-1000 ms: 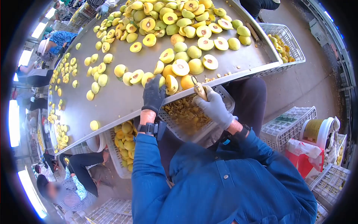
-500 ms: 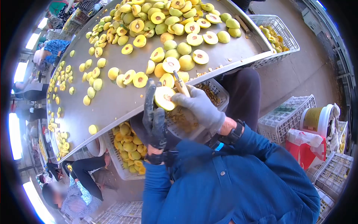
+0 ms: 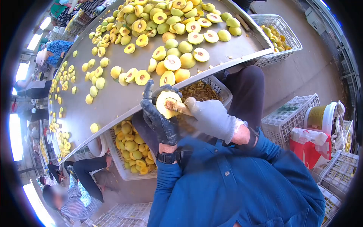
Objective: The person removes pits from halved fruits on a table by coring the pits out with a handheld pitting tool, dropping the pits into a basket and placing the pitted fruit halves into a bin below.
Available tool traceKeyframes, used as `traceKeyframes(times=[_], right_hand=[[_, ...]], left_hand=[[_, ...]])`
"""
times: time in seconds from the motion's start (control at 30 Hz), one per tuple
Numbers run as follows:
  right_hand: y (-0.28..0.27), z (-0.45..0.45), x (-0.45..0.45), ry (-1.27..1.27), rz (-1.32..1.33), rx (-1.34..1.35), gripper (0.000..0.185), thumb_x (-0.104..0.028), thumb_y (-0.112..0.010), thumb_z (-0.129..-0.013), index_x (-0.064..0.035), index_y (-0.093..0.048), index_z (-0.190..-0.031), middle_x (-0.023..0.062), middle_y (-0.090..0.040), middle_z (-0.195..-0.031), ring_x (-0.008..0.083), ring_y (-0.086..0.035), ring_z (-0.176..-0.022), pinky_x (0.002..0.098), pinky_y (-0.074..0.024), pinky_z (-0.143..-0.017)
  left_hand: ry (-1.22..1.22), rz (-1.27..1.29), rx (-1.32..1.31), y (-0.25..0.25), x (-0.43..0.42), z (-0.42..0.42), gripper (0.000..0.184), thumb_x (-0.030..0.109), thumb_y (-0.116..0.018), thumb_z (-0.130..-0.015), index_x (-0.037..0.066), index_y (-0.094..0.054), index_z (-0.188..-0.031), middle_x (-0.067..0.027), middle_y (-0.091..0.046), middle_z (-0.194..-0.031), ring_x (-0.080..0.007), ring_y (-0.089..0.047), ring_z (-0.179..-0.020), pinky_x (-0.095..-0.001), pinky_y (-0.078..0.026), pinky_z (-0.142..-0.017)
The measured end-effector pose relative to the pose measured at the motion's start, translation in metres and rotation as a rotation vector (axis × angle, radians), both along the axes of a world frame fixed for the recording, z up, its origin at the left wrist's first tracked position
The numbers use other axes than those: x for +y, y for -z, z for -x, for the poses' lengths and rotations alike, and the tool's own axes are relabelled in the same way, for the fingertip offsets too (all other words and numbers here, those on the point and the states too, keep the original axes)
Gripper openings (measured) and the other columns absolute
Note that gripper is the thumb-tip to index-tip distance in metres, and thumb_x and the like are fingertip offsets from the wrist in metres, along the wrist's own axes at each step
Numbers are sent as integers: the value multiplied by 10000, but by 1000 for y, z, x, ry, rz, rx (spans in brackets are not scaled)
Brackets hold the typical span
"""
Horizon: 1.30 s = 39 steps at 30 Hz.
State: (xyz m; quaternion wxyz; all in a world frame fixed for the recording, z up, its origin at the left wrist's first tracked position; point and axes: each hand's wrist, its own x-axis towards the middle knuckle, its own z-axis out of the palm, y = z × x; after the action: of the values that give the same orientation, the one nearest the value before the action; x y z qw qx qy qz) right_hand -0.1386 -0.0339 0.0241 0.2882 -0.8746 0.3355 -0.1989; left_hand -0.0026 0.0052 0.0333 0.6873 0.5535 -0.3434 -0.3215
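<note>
My left hand [image 3: 160,117], in a dark glove, holds a halved yellow fruit [image 3: 165,103] with its cut face up, just off the table's front edge. In a grey glove, my right hand [image 3: 213,118] grips the wooden handle of a small tool [image 3: 183,108]. The tool's tip is at the brown centre of the fruit half and is hidden there. Many halved fruits [image 3: 172,62] lie on the metal table [image 3: 113,100] beyond my hands. Below them sits a crate of small brown and yellow pieces [image 3: 200,90].
A crate of fruit halves [image 3: 132,147] stands under the table's left front edge, and another [image 3: 278,39] beyond its right end. Crates [image 3: 289,119], a white bucket [image 3: 321,119] and a red bag [image 3: 308,149] are at the right. Co-workers are along the left, one seated [image 3: 75,200].
My left hand has drawn back from the table with a fruit half. My right hand has brought the tool from the table edge into the fruit's centre.
</note>
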Motion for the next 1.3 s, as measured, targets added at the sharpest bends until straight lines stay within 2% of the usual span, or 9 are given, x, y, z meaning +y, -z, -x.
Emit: traceKeyframes(times=[0.37, 0.47, 0.57, 0.67, 0.77, 0.87, 0.97, 1.07, 1.3], right_hand=[[11, 8, 5, -51, -161, 58, 208, -169, -595, -886, -11, -473, -945, 114, -632, -605, 272, -653, -513, 383, -501, -454], [16, 6, 4, -29, -206, 72, 265, -216, -649, -833, -43, -487, -952, 167, -606, -650, 358, -628, -602, 450, -486, -520], [14, 6, 2, -79, -423, -77, 244, -213, -646, -828, -34, -543, -959, 202, -608, -662, 346, -627, -590, 422, -494, -529], [-1, 5, 2, -85, -1196, -329, 219, -201, -620, -836, -24, -587, -960, 226, -618, -696, 351, -636, -614, 410, -502, -558], [-20, 11, -1, -149, -1310, -353, 267, -276, -580, -926, -11, -587, -897, 196, -614, -644, 254, -662, -615, 369, -475, -535], [8, 2, 6, -39, -538, -238, 279, -278, -583, -919, 1, -588, -914, 216, -618, -698, 323, -651, -654, 406, -488, -589], [23, 3, 0, -76, -341, -139, 160, -163, -595, -850, -30, -582, -937, 140, -604, -679, 271, -618, -594, 380, -500, -597], [21, 4, -1, -98, -612, -283, 284, -242, -615, -882, 28, -599, -969, 232, -639, -778, 362, -658, -742, 422, -507, -672], [18, 6, -3, -175, -695, -330, 293, -225, -616, -875, 18, -617, -1037, 199, -658, -783, 273, -674, -724, 385, -520, -684]], left_hand=[[19, 11, 85, 7, -2, 5, 575, 431, -325, -1041, -56, -427, -1331, -140, -665, -954, -227, -656, -789, -346, -556, -749], [-1, -37, 34, -1, -2, 7, 564, 424, -328, -1042, -61, -457, -1298, -135, -669, -923, -218, -655, -776, -339, -556, -740], [19, -51, 5, -6, 0, 7, 547, 419, -330, -1041, -51, -483, -1275, -139, -671, -924, -228, -659, -781, -342, -560, -743], [56, -45, 11, -5, -3, 0, 546, 431, -324, -1036, -29, -499, -1271, -156, -670, -953, -251, -670, -801, -358, -568, -754], [141, -28, 71, 4, -9, -12, 626, 501, -326, -1020, -49, -500, -1262, -166, -674, -931, -256, -671, -794, -363, -570, -739], [227, -95, 39, 5, -16, -21, 676, 537, -333, -1007, -70, -498, -1255, -178, -676, -917, -267, -674, -797, -378, -575, -722], [315, -204, -38, 12, -18, -31, 739, 592, -329, -985, -68, -464, -1288, -189, -668, -970, -288, -675, -810, -383, -576, -724], [279, -130, 251, 9, -21, -27, 809, 653, -325, -954, -56, -414, -1334, -191, -652, -1038, -297, -672, -833, -373, -579, -705], [60, -99, -157, 0, -1, 7, 731, 589, -317, -987, -47, -431, -1329, -158, -651, -1032, -272, -663, -835, -387, -564, -784]])
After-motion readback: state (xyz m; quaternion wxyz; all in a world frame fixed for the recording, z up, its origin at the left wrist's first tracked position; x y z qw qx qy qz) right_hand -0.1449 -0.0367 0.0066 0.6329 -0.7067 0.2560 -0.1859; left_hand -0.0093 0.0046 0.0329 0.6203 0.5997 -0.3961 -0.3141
